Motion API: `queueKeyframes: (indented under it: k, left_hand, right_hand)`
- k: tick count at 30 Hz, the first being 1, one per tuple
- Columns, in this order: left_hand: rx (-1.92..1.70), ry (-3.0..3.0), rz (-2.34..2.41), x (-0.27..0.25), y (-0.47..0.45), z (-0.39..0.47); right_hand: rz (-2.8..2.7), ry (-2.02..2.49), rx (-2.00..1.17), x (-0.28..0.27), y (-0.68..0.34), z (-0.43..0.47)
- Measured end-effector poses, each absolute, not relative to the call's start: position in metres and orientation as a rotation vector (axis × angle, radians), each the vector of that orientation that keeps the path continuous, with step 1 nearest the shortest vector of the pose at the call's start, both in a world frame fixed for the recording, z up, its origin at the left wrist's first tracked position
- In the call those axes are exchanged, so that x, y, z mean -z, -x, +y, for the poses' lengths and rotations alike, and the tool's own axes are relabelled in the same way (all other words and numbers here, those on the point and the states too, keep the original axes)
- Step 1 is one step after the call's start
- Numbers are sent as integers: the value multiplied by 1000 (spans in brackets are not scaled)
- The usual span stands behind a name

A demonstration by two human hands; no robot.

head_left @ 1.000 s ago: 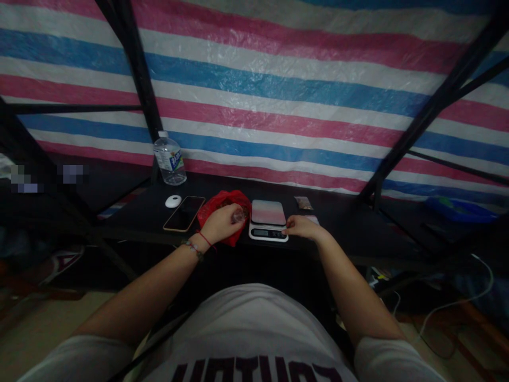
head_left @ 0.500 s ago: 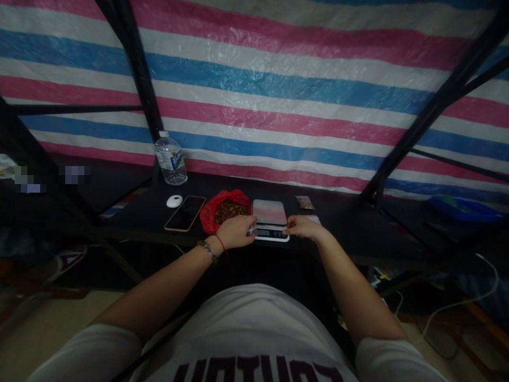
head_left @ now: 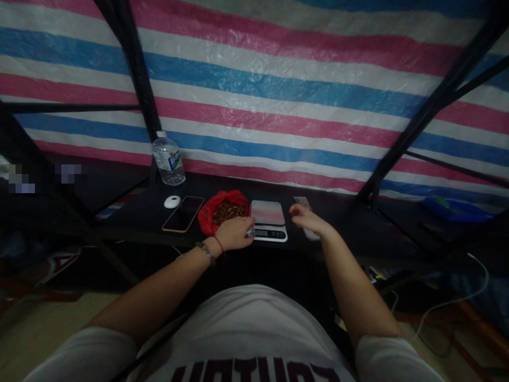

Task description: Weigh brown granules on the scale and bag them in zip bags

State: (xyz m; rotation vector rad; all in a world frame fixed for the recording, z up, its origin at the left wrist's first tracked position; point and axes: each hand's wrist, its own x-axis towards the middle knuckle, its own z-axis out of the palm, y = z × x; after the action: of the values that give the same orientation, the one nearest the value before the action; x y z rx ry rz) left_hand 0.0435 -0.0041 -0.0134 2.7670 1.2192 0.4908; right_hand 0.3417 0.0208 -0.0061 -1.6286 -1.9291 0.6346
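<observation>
A white kitchen scale [head_left: 269,213] with a pale platform and a dark display strip lies on the black desk in front of me. At its left front corner, my left hand [head_left: 236,232] is closed on a small clear, shiny plastic piece [head_left: 249,232], mostly hidden by the fingers. A red plastic bag [head_left: 205,215], rolled open, holds brown flaky bits [head_left: 228,211] just behind that hand. To the right of the scale, my right hand [head_left: 310,219] hovers with bent fingers slightly apart, holding nothing visible. It partly covers a small packet [head_left: 303,201] and a pale plastic bag [head_left: 311,235].
A phone [head_left: 183,214], a white rounded case [head_left: 172,201] and a clear plastic bottle [head_left: 168,161] stand or lie at the left. Black metal posts [head_left: 139,79] rise on both sides before a striped plastic sheet [head_left: 270,106]. A blue tray-like thing [head_left: 457,208] sits far right.
My right hand has come off the scale's right front edge and moved right and slightly up, over the small packet. My left hand stays at the scale's left corner.
</observation>
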Motion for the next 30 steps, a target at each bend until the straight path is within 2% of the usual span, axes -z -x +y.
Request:
queueKeyframes:
  k: [5,11,17,19,25,30]
  left_hand:
    - [-478,-2760,1249,14,-44,-4]
    - [-520,-2778,1232,15,-42,-6]
    - [-552,-2780,1206,12,-38,-7]
    - [-562,-2777,1213,11,-37,-7]
    - [-567,-2754,1262,11,-36,-10]
    - [-450,-2772,1351,11,-36,-14]
  right_hand:
    - [-1716,1283,-423,10,-316,49]
    - [-1910,1277,-350,27,-273,64]
    - [-1771,1435,-155,16,-302,45]
    - [-1788,1605,-257,10,-317,35]
    - [-2034,1849,-869,4,-335,11]
    - [-2201,1849,-996,11,-332,14]
